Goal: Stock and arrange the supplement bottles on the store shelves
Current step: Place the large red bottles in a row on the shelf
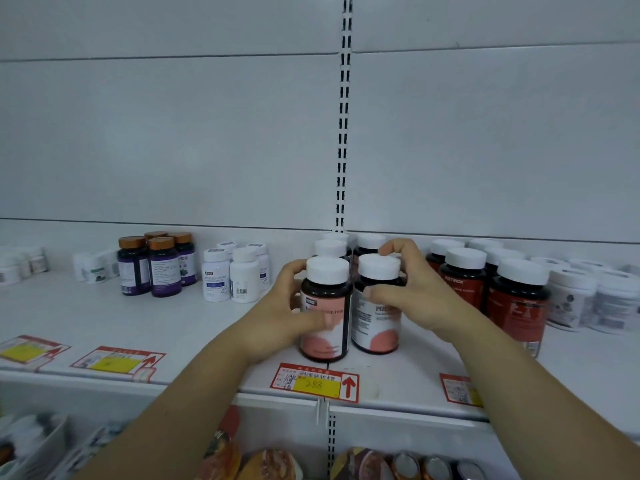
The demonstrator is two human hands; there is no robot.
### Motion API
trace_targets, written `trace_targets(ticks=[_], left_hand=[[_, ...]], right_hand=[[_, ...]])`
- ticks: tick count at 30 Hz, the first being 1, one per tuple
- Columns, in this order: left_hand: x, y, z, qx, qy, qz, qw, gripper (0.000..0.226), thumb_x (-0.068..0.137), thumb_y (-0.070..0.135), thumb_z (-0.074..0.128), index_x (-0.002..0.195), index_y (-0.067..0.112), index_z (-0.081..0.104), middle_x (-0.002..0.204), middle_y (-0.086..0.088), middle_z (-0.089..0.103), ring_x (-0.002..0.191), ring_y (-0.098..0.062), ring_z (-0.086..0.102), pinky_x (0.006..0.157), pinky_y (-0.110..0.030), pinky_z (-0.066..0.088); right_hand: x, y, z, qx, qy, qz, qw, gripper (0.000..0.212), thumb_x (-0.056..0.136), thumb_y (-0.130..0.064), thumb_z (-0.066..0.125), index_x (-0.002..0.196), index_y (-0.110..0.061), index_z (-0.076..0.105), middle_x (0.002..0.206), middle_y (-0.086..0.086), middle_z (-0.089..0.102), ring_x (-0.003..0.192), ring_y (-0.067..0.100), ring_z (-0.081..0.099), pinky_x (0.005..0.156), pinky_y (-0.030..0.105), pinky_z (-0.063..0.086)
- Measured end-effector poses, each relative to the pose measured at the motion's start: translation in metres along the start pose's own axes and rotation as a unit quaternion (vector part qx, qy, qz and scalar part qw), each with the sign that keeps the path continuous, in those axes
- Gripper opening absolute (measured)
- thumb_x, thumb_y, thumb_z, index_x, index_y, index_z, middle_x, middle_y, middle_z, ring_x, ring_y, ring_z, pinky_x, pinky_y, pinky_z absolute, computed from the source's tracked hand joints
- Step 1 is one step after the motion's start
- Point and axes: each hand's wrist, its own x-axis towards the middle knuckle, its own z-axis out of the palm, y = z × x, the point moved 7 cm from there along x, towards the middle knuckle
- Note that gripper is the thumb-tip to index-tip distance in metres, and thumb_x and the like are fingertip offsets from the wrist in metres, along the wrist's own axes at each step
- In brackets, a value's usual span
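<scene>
Two dark bottles with pink-and-white labels and white caps stand side by side at the front of the white shelf (173,323). My left hand (287,306) grips the left pink bottle (325,320), thumb across its label. My right hand (408,292) holds the right pink bottle (377,323), fingers curled over its cap and thumb on its shoulder. Two more like bottles (330,247) stand right behind them.
Red-labelled dark bottles (516,306) stand close on the right, white tubs (571,299) beyond them. White bottles (228,275) and purple-labelled bottles (162,268) stand to the left. Price tags (315,382) line the shelf edge. A lower shelf holds packaged goods (270,465).
</scene>
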Motion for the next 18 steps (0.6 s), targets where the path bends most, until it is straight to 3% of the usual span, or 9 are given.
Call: trace_targets(ticks=[3,5,8,11,13,16,18], left_hand=[[0.001,0.012,-0.006,-0.013,0.024,0.001,1.000,0.038,0.094,0.040,0.051,0.128,0.044,0.034,0.120,0.013,0.053,0.107,-0.005,0.053,0.088,-0.025,0.045],[0.010,0.028,-0.021,0.004,0.062,0.017,0.998,0.033,0.098,0.044,0.036,0.131,0.043,0.034,0.123,0.012,0.050,0.110,-0.008,0.050,0.089,-0.027,0.043],[0.036,0.055,-0.048,0.039,0.087,0.020,0.995,0.032,0.096,0.045,0.042,0.128,0.042,0.042,0.125,0.011,0.052,0.115,-0.011,0.050,0.095,-0.035,0.044],[0.068,0.067,-0.054,0.143,0.035,-0.017,0.989,0.037,0.090,0.043,0.056,0.126,0.037,0.049,0.121,0.010,0.056,0.116,-0.015,0.050,0.098,-0.035,0.041],[0.083,0.064,-0.048,0.202,-0.005,-0.052,0.978,0.036,0.087,0.043,0.062,0.121,0.037,0.053,0.125,0.005,0.055,0.114,-0.016,0.050,0.094,-0.033,0.041],[0.095,0.049,-0.039,0.249,-0.043,-0.102,0.962,0.037,0.083,0.042,0.066,0.118,0.036,0.056,0.125,0.004,0.054,0.111,-0.017,0.051,0.090,-0.034,0.046],[0.100,0.043,-0.035,0.242,-0.054,-0.106,0.963,0.035,0.082,0.038,0.069,0.115,0.034,0.059,0.119,0.004,0.058,0.107,-0.015,0.055,0.092,-0.037,0.048]], right_hand=[[0.000,-0.003,-0.005,0.019,0.037,-0.003,0.999,0.045,0.085,-0.027,0.066,0.122,-0.040,0.045,0.120,-0.009,0.053,0.107,0.010,0.055,0.088,0.031,0.047],[0.005,-0.014,-0.016,-0.003,0.097,-0.014,0.995,0.049,0.086,-0.036,0.063,0.131,-0.038,0.044,0.131,-0.010,0.046,0.120,0.010,0.047,0.097,0.032,0.041],[0.021,-0.042,-0.034,-0.071,0.164,-0.042,0.983,0.053,0.085,-0.041,0.064,0.133,-0.035,0.044,0.136,-0.008,0.044,0.119,0.007,0.042,0.096,0.029,0.037],[0.053,-0.057,-0.035,-0.133,0.119,-0.016,0.984,0.057,0.085,-0.040,0.064,0.137,-0.030,0.042,0.140,-0.001,0.044,0.114,0.013,0.046,0.089,0.028,0.038],[0.074,-0.055,-0.028,-0.226,0.059,0.023,0.972,0.061,0.086,-0.038,0.066,0.140,-0.024,0.041,0.144,0.003,0.042,0.122,0.020,0.047,0.090,0.028,0.037],[0.093,-0.042,-0.018,-0.377,-0.017,0.069,0.924,0.062,0.087,-0.034,0.065,0.140,-0.013,0.042,0.145,0.007,0.042,0.127,0.024,0.045,0.095,0.029,0.037],[0.099,-0.033,-0.014,-0.437,-0.054,0.088,0.893,0.055,0.089,-0.034,0.062,0.134,-0.006,0.049,0.136,0.012,0.050,0.118,0.026,0.052,0.092,0.032,0.044]])
